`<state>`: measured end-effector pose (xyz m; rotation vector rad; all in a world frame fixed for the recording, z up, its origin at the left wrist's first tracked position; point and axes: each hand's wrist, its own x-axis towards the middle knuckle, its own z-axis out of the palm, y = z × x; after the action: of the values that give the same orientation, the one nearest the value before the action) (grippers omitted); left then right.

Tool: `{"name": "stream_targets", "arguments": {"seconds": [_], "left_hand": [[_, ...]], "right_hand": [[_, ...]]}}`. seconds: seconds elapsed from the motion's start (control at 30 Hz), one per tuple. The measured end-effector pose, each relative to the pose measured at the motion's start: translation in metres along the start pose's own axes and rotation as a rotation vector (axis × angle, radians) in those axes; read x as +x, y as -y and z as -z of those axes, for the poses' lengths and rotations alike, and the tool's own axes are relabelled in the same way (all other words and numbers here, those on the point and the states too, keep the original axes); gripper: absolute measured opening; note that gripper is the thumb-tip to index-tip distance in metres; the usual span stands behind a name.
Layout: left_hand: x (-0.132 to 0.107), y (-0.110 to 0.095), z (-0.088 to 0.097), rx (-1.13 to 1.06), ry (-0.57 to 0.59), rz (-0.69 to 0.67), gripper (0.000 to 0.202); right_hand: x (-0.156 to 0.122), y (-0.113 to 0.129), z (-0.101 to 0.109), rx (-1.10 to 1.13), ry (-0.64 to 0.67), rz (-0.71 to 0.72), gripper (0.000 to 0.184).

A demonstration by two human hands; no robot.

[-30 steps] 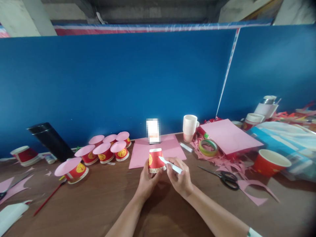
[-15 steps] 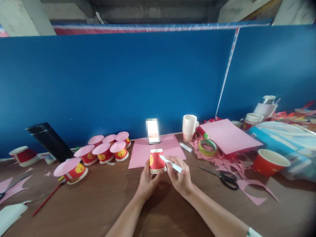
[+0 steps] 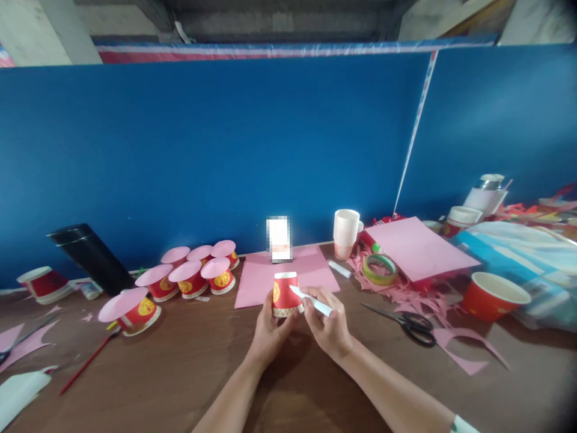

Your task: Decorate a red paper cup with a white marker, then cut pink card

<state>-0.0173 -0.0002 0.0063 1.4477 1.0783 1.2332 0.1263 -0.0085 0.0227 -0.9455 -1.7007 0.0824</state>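
A red paper cup [image 3: 287, 290] with a yellow emblem is held upside down, its white base upward, in the middle of the view. My left hand [image 3: 269, 328] is closed around its lower left side. In my right hand [image 3: 330, 325] a white marker pen [image 3: 319, 305] is gripped, its tip at the cup's right side; I cannot tell whether it touches. Pink paper sheets [image 3: 252, 276] lie just behind the cup. A white marker cap or short white tube [image 3: 339, 269] rests to their right.
Several red cups topped with pink paper discs [image 3: 184, 270] stand at left, near a black bottle [image 3: 90, 255]. At right are stacked white cups [image 3: 346, 231], a tape roll [image 3: 379, 269], black scissors [image 3: 417, 329], pink scraps [image 3: 469, 355] and an orange-red cup [image 3: 493, 296].
The marker tip and my right hand have shifted very slightly left and down along the cup. The cup and my left hand stay in place.
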Motion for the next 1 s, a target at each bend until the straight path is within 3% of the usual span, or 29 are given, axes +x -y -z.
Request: {"name": "stream_targets", "arguments": {"seconds": [1.0], "left_hand": [[0.0037,0.0037,0.0067,-0.084,-0.061,0.054,0.066]], "right_hand": [[-0.0002,0.0051,0.0026,0.037,-0.029,-0.136,0.016]]}}
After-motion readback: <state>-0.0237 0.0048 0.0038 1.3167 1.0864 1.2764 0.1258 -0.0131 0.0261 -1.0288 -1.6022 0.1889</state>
